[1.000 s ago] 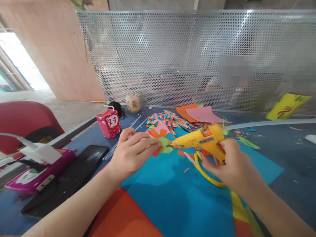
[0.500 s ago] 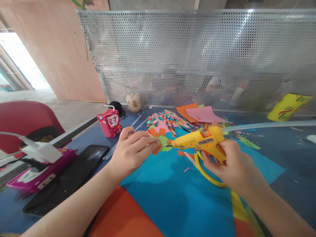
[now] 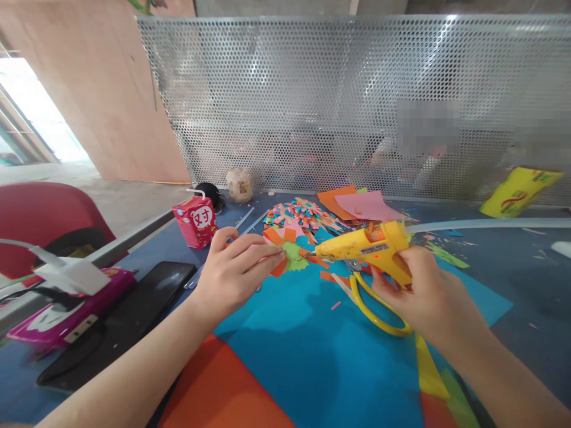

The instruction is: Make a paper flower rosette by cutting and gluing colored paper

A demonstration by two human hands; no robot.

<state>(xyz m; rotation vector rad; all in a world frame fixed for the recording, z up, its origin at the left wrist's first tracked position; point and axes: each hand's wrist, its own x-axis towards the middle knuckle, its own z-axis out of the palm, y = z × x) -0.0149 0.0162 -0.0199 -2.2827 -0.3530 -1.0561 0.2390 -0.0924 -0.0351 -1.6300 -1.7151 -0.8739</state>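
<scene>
Fingers pressed together, my left hand (image 3: 238, 270) holds the left edge of a small paper flower (image 3: 294, 255) with a green centre and orange and pink strips. My right hand (image 3: 428, 285) grips a yellow glue gun (image 3: 363, 246), its tip pointing left at the flower's right side. A long translucent glue stick (image 3: 491, 224) runs out of the gun's back. Below the gun, yellow-handled scissors (image 3: 377, 324) lie on blue paper (image 3: 312, 339). Behind the flower sits a heap of fringed multicoloured paper pieces (image 3: 303, 213).
A pink drink box (image 3: 196, 221), black phone (image 3: 120, 324) and purple power strip (image 3: 71, 312) are on the left. Orange and pink sheets (image 3: 368, 205), scraps and a yellow packet (image 3: 517, 193) lie toward the back, before a perforated metal panel (image 3: 289, 77).
The glue gun in my right hand has shifted slightly right, away from the flower's centre. More of the scissors shows below it. My left hand keeps its hold.
</scene>
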